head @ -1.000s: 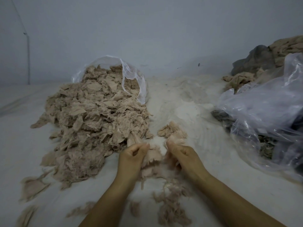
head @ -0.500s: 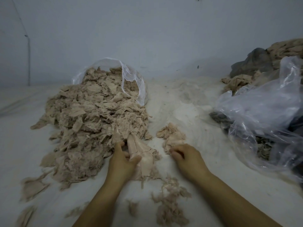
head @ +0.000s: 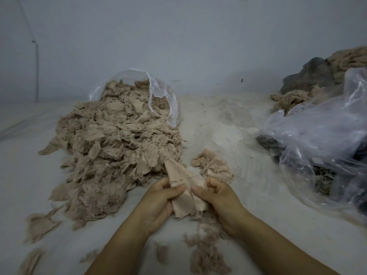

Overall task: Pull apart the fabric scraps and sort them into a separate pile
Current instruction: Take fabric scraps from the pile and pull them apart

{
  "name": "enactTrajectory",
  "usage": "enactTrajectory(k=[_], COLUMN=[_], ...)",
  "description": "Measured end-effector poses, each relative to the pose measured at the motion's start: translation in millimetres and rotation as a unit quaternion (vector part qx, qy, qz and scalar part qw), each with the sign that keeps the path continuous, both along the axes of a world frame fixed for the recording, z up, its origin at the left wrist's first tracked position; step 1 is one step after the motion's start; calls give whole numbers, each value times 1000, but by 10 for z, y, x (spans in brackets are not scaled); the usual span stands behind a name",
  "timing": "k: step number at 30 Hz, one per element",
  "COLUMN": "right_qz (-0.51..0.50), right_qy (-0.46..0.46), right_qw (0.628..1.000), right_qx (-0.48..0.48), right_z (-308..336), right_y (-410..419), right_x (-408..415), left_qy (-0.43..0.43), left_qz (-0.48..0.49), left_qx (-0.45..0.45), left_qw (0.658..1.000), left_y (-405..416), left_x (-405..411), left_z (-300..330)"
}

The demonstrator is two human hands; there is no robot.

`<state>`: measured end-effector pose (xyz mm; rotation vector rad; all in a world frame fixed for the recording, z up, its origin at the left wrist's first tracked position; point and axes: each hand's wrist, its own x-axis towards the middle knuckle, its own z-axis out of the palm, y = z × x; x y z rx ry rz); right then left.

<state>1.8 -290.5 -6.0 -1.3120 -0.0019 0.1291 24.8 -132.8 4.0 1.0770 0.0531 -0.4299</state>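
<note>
Between the big pile (head: 119, 147) and the small pile (head: 213, 165), we hold a tan fabric scrap (head: 183, 187). Our left hand (head: 158, 203) and right hand (head: 218, 197) both pinch it above the white floor (head: 228, 126).

left: scrap heap (head: 111, 147) | right: plastic bag (head: 317, 139) | between: bare floor (head: 214, 126)

At the right lies a crumpled clear plastic bag (head: 317, 135) with dark material inside, behind it a heap of grey and tan cloth (head: 325, 76), and a thin pipe (head: 36, 72) stands on the pale wall (head: 178, 36).
</note>
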Motion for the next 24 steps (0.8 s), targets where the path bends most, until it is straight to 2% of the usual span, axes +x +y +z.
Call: enactTrajectory(k=[3, 5, 7, 9, 12, 13, 15, 16, 17, 18, 21, 22, 24], right_qz=[34, 42, 23, -2, -25, -25, -17, -15, -13, -14, -16, -11, 8], right_qy=[-54, -77, -95, -122, -123, -103, -64, -54, -53, -55, -90, -99, -119], right_qw=[995, 991, 989, 987, 990, 994, 998, 998, 998, 998, 994, 991, 983], right_qx=[-71, -105, -112, -100, -63, -40, 2, 11, 14, 6, -66, -95, -142], right_z=[-30, -66, -50, -31, -18, -38, -62, -69, -77, -73, -103, -98, -75], right_y=[45, 85, 93, 59, -6, -23, -11, 1, 12, 27, 46, 55, 76], right_x=[-42, -49, -48, -40, -28, -18, -5, -5, -8, -19, -26, -37, -59], left_qy=[-10, -53, -100, -128, -185, -200, -278, -339, -386, -406, -300, -269, -226], left_qz=[13, 101, 208, 292, 312, 299, 315, 324, 307, 260, 46, 16, 34], left_qx=[-15, 65, 155, 202, 303, 358, 472, 490, 487, 469, 336, 297, 249], left_qw=[1000, 991, 961, 926, 881, 862, 775, 735, 720, 740, 892, 916, 941], left_y=[-44, -75, -67, 32, 184, 178, 97, 34, -18, -58, -148, -165, -165], left_x=[-23, 1, 55, 121, 187, 175, 88, 38, 2, -32, -108, -126, -117], left_z=[-5, -48, -87, -84, -117, -134, -120, -93, -76, -55, -21, -32, -45])
